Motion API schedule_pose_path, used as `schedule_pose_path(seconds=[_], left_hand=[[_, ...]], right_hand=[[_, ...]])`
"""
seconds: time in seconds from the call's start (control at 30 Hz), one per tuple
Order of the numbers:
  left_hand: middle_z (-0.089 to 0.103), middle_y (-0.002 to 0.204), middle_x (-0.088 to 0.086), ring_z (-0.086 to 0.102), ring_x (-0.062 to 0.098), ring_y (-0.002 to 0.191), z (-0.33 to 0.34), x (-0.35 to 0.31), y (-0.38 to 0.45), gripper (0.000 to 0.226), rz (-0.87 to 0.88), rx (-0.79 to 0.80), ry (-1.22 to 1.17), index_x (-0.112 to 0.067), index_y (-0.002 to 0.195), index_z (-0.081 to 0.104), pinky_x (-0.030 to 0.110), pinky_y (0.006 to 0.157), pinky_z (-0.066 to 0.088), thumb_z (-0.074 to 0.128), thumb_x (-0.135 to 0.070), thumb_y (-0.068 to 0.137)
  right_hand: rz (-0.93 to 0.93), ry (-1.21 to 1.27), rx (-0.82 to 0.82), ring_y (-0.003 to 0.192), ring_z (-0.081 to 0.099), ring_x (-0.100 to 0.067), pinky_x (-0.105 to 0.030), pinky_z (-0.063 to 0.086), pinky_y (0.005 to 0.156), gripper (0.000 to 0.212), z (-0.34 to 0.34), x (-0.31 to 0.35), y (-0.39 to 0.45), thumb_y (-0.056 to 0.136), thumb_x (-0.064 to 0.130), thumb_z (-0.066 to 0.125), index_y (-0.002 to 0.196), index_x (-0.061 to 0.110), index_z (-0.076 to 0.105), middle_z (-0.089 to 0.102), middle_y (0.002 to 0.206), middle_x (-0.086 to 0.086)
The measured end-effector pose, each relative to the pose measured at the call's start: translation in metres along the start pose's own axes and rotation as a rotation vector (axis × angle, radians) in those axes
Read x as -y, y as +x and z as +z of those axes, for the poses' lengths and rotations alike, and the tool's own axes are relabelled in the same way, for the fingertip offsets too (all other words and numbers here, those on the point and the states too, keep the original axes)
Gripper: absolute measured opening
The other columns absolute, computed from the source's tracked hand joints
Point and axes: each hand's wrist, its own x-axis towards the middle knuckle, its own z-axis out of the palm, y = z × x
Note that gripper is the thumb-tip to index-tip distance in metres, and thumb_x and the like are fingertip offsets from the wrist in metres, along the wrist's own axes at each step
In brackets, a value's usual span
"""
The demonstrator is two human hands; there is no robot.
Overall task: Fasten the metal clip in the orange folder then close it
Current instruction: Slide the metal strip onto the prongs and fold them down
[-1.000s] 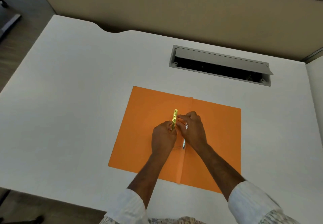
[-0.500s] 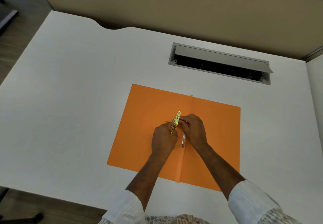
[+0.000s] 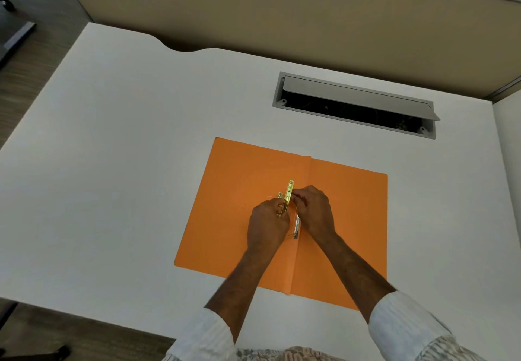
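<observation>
- Head view: orange folder (image 3: 239,219) lies open flat on white desk (image 3: 127,163), toward the near edge, right of centre; its near edge sits close to the desk's near edge.
- Spine crease runs near-to-far through the folder's middle.
- Gold metal clip bar (image 3: 289,195) sits just left of the crease, tilted up off the sheet, long axis approx parallel to the crease.
- Small round gold piece just left of the bar's far part, w/ a thin prong sticking out left.
- Silver strip (image 3: 297,226) lies along the crease, between the two hands, partly hidden.
- Left hand (image 3: 267,228) curled closed on the bar's near end; fingers narrow.
- Right hand (image 3: 314,214) pinches at the bar's mid/far part from the right, fingertips touching it.
- Both hands touch each other over the crease.
- White sleeves at both wrists, near edge.
- Grey cable tray (image 3: 355,105) w/ lid up, set in the desk toward the far right corner, well apart from folder.
- Beige partition (image 3: 282,16) along the far edge.
</observation>
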Motion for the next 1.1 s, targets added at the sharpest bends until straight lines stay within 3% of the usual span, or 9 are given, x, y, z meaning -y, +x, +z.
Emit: schedule_pose_path(seconds=[0.37,0.5,0.6,0.7,0.83,0.93,1.1], left_hand=[[0.075,0.090,0.007,0.069,0.021,0.081,0.000,0.001,0.001,0.026,0.010,-0.005,0.011,-0.014,0.107,0.076,0.031,0.074,0.056,0.073,-0.010,0.082],[0.075,0.092,0.007,0.069,0.020,0.082,-0.001,0.001,0.004,0.025,0.001,0.015,0.002,-0.014,0.109,0.075,0.032,0.077,0.057,0.073,-0.015,0.084],[0.075,0.096,0.008,0.070,0.019,0.085,-0.003,0.002,0.006,0.029,0.002,0.021,-0.007,-0.012,0.112,0.074,0.026,0.077,0.054,0.075,-0.018,0.085],[0.074,0.094,0.007,0.069,0.018,0.083,-0.004,0.003,0.009,0.029,-0.017,0.035,-0.010,-0.012,0.112,0.073,0.028,0.078,0.056,0.075,-0.017,0.084],[0.074,0.094,0.005,0.069,0.019,0.082,-0.004,0.002,0.011,0.028,-0.024,0.053,0.015,-0.015,0.113,0.072,0.029,0.079,0.057,0.074,-0.020,0.085],[0.074,0.095,0.006,0.068,0.019,0.082,-0.003,0.003,0.011,0.029,-0.027,0.055,0.021,-0.015,0.114,0.072,0.030,0.079,0.057,0.074,-0.020,0.085],[0.074,0.093,0.006,0.067,0.016,0.079,-0.005,0.002,0.011,0.029,-0.028,0.058,0.020,-0.014,0.113,0.072,0.029,0.077,0.056,0.074,-0.019,0.084]], right_hand=[[-0.020,0.001,0.027,0.087,0.059,-0.028,-0.034,0.043,0.077,0.020,-0.001,-0.001,-0.001,0.092,0.011,0.062,0.105,0.016,0.075,0.067,0.089,-0.010],[-0.017,-0.020,-0.020,0.100,0.058,-0.023,-0.029,0.049,0.082,0.027,-0.001,0.000,-0.007,0.093,0.013,0.061,0.120,0.011,0.066,0.060,0.113,-0.011],[-0.001,0.011,-0.097,0.102,0.059,-0.020,-0.025,0.049,0.083,0.023,0.003,-0.005,-0.031,0.095,0.013,0.059,0.118,0.012,0.062,0.057,0.116,-0.008],[-0.074,-0.073,0.041,0.103,0.054,-0.018,-0.030,0.050,0.084,0.019,0.009,-0.019,-0.063,0.095,0.018,0.057,0.113,0.019,0.062,0.056,0.114,-0.003],[-0.199,-0.251,0.163,0.111,0.047,-0.017,-0.033,0.044,0.091,0.031,0.015,-0.026,-0.085,0.087,0.042,0.064,0.116,0.032,0.061,0.054,0.125,0.003],[-0.232,-0.296,0.114,0.108,0.050,-0.019,-0.036,0.046,0.086,0.021,0.017,-0.022,-0.080,0.091,0.040,0.061,0.108,0.031,0.068,0.059,0.119,0.002],[-0.176,-0.252,0.037,0.089,0.054,-0.022,-0.035,0.051,0.066,0.014,0.017,-0.014,-0.069,0.092,0.025,0.064,0.100,0.020,0.074,0.063,0.099,-0.003]])
